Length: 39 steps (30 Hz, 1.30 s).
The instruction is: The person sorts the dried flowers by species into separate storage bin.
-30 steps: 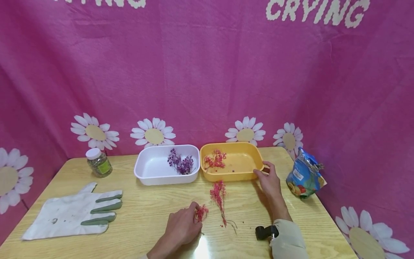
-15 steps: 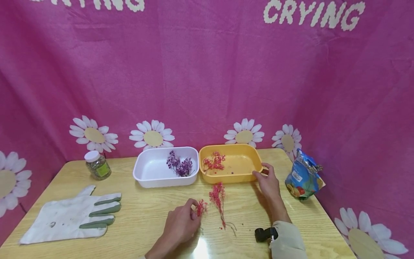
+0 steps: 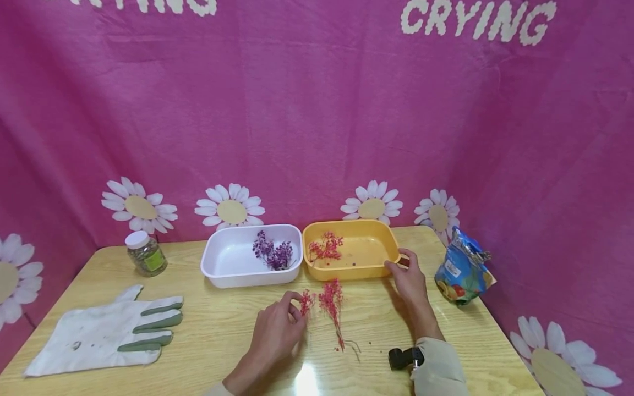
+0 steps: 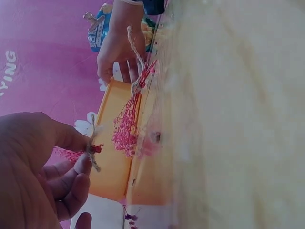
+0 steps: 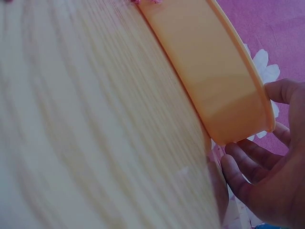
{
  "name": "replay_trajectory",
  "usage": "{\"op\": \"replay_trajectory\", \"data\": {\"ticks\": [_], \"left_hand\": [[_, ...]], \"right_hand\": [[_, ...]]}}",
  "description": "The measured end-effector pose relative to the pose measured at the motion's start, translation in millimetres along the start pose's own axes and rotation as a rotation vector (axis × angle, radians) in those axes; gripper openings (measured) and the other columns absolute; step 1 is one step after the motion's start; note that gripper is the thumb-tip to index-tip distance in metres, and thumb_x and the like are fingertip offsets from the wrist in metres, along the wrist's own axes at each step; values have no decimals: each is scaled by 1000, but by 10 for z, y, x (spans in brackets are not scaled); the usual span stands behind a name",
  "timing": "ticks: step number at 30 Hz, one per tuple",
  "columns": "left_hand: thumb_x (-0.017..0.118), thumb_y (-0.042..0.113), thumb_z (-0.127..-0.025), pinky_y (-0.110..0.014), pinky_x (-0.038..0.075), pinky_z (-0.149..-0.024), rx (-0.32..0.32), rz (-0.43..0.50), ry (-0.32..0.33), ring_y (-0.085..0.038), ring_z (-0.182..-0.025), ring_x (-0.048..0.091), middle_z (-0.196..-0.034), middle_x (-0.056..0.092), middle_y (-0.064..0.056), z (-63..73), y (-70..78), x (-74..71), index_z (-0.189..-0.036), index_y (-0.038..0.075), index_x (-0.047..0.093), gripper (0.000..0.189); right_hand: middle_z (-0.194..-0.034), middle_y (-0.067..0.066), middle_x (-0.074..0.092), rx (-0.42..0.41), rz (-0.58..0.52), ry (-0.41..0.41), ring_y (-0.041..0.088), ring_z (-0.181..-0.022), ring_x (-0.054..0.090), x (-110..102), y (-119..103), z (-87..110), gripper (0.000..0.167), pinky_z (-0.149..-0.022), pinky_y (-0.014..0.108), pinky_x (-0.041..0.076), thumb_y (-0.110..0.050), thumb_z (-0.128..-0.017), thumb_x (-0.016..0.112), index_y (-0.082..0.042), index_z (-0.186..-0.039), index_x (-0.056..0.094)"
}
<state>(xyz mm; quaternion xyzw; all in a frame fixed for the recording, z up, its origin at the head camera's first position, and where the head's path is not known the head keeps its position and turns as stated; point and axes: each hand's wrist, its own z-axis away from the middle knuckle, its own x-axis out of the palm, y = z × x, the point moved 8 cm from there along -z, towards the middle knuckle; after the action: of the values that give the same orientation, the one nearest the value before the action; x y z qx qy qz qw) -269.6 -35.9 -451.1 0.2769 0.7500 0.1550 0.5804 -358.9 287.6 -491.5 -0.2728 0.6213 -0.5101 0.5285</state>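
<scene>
My left hand [image 3: 276,331] pinches a small bunch of pink dried flowers [image 3: 307,301] above the table. In the left wrist view, thumb and finger close on its twine-tied stems, the pink heads [image 4: 69,153] partly behind the hand. Beside it, another pink dried flower bunch [image 3: 332,300] lies on the table, its stems tied with twine. My right hand [image 3: 410,280] holds the right end of the yellow-orange tray [image 3: 369,250], thumb at the rim [image 5: 268,98] and fingers below. Inside that tray's left side lie pink flowers [image 3: 324,247].
A white tray [image 3: 228,256] with purple dried flowers [image 3: 272,253] adjoins the orange one. A lidded jar [image 3: 147,254] and a white-green glove [image 3: 99,333] lie left. A blue snack bag [image 3: 462,269] stands right. A pink curtain [image 3: 297,110] backs the table.
My left hand has lifted the small pink flower bunch off the table and moved slightly forward, toward the trays. The right hand has stayed on the orange tray.
</scene>
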Motion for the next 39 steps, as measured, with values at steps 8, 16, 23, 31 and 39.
{"op": "replay_trajectory", "data": {"ticks": [8,16,23,31,39], "left_hand": [[72,22,-79,-30,47,-68,-7,31,43,1,-56,48,-68,62,17,-91,9,-26,-110,19,64,32],[71,20,-80,-20,38,-57,-26,94,45,-1,-52,43,-70,62,12,-226,23,-41,-113,17,63,34],[71,19,-80,-21,40,-57,-5,126,92,-1,-56,47,-74,64,10,-371,64,-116,-111,17,62,32],[71,20,-82,-24,40,-60,-29,147,103,-4,-60,50,-75,64,10,-509,73,-158,-112,18,61,31],[71,23,-83,-27,43,-62,-29,145,120,-4,-57,50,-74,65,11,-665,105,-150,-112,20,61,31]], "right_hand": [[-138,16,48,-4,8,1,33,-123,52,-12,-21,11,59,-105,46,40,-33,-93,60,-19,-144,34],[-139,16,47,8,-5,-5,33,-125,52,-16,-11,24,59,-103,43,42,-32,-94,59,-18,-145,33],[-138,16,48,2,-15,0,32,-124,52,-10,-5,7,58,-101,41,43,-32,-94,60,-18,-144,34],[-136,16,49,-14,-17,-2,33,-123,54,-1,-24,4,59,-102,42,44,-33,-93,60,-18,-144,34],[-136,17,49,-21,4,2,33,-123,53,1,-23,30,58,-101,42,44,-33,-94,59,-17,-144,34]]}}
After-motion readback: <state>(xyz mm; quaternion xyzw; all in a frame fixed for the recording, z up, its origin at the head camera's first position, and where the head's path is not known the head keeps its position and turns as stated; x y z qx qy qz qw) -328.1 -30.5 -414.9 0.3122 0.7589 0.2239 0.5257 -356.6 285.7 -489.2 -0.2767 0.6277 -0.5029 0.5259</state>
